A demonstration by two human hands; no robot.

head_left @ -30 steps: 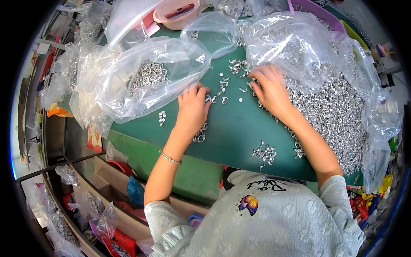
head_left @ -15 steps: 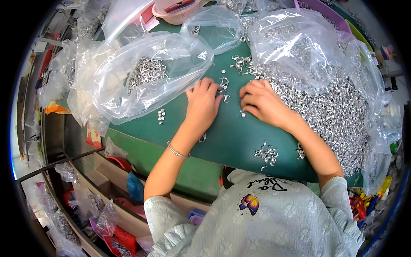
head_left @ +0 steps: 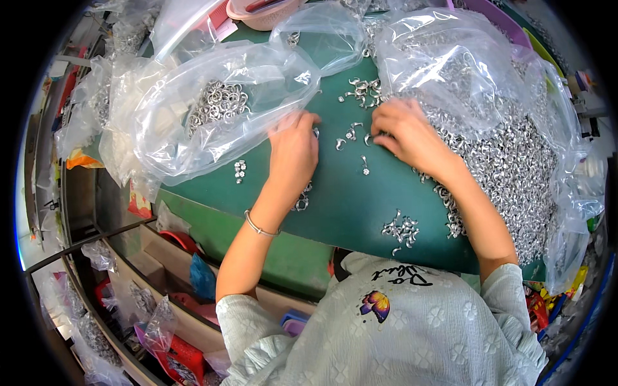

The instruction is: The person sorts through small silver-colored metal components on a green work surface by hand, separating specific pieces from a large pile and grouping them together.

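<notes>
My left hand (head_left: 293, 149) has curled fingers at the near edge of a clear plastic bag (head_left: 174, 151) that holds silver rings (head_left: 217, 107). A silver glint shows beside its fingers; what they grip is hidden. To the right, my right hand (head_left: 407, 134) bends its fingers in toward the thumb, next to a large heap of small curved silver metal pieces (head_left: 515, 174). One curved piece (head_left: 367, 139) lies at its thumb tip. Between the hands are a few loose pieces (head_left: 351, 133) and a single upright-looking one (head_left: 365, 166).
Small silver groups lie on the green table (head_left: 347, 212): a tidy cluster (head_left: 240, 172) at left, a pile (head_left: 400, 229) near the front edge, another beyond my right hand. A clear bag (head_left: 444, 71) covers part of the heap. A pink basket (head_left: 264, 16) stands at the back; open drawers (head_left: 161, 276) lie lower left.
My left hand has drawn left toward the bag, and my right hand has shifted slightly right and away. The loose pieces between them are now more spread out.
</notes>
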